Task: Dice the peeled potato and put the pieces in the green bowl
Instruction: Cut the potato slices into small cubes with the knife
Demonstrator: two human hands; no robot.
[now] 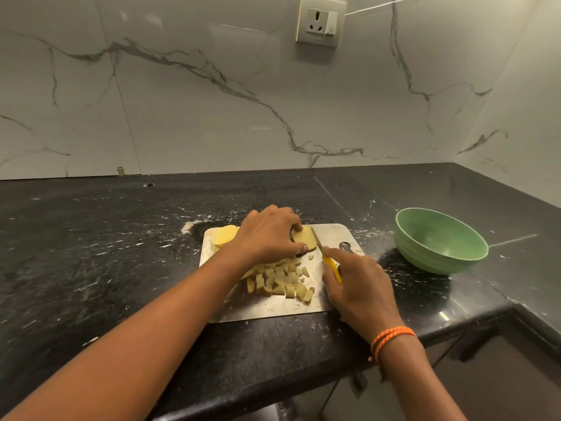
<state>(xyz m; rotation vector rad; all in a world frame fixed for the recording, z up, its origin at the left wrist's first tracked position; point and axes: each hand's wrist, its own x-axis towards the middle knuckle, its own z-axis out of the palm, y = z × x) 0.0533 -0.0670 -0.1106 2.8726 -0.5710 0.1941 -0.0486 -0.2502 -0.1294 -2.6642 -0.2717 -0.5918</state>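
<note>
Now L grip (pixel 270 235) pinches potato slab (pixel 304 238), R grip (pixel 355 281) clasps knife (pixel 329 262); diced bits (pixel 280 279) nearby, bowl (pixel 440 241) apparently empty.

White grey-veined marble wall (pixel 212 101); socket with switch (pixel 321 22) high up; black speckled stone counter (pixel 91 238).

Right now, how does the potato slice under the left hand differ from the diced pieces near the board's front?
The flat pale-yellow potato slice is one whole piece, pinned by the left hand; the small diced potato cubes lie loose and untouched. The slice is larger than any cube. Both rest on the steel cutting board.
</note>
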